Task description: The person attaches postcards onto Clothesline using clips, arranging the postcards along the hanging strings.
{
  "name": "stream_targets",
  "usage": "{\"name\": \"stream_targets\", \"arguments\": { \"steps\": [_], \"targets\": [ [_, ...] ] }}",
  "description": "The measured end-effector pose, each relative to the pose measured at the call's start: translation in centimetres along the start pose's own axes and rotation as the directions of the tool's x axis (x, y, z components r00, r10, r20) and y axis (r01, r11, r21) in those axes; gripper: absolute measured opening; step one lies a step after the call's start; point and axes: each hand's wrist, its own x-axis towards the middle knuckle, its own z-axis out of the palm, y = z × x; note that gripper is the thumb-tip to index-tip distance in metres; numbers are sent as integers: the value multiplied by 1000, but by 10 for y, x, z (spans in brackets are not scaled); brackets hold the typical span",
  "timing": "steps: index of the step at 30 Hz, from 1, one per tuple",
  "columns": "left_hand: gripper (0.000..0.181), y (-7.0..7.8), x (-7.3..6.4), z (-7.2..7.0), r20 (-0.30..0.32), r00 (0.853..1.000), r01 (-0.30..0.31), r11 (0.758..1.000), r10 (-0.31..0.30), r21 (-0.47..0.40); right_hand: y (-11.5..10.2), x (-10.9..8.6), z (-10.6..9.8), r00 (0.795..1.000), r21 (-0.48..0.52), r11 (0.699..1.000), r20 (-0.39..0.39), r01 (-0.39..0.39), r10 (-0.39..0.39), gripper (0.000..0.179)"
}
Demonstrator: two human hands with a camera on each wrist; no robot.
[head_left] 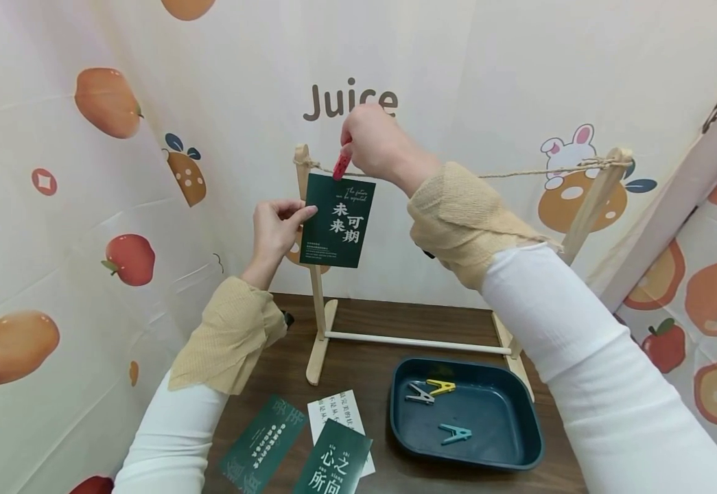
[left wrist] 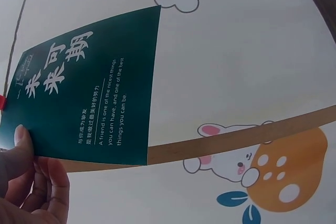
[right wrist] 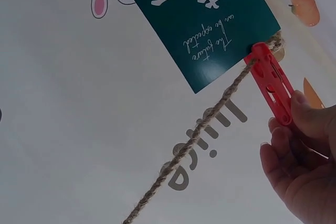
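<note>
Wooden rack (head_left: 594,206), L end: postcard (head_left: 337,221) up at twine (head_left: 519,173), red clothespin (head_left: 342,167) at its top edge.
Best: keep edge flush w/ twine, seat pin deep b4 easing off. L hand (head_left: 276,225) pinches card's side; R hand (head_left: 378,140) pinches pin, bite unclear. Card dk green, flat, wht Chinese/Eng. text, sl. tilted.

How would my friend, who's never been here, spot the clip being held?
Find the wooden stand and follow the string along its top to the dark green card by one post. The held clip is at that card's top edge, pinched by the right hand. It's red; the other clips, in the tray, are yellow, grey and teal.
</note>
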Motion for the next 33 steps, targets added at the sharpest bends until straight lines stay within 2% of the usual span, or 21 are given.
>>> {"name": "stream_targets", "arguments": {
  "steps": [7,16,27,33],
  "targets": [
    [27,-2,3,1,1,1000,2,998,-2,-58,1,2,2,999,7,1000,34,-1,0,20],
    [27,-5,5,1,1,1000,10,997,-10,-82,0,2,6,998,-38,999,56,33,-31,20],
    [27,-5,6,2,-2,1000,9,995,-10,-94,-3,1,6,994,-54,998,108,9,-3,18],
    [27,-7,7,3,-7,1000,14,995,-15,-94,-2,1,8,993,-81,996,117,30,-21,21]
  ]
}}
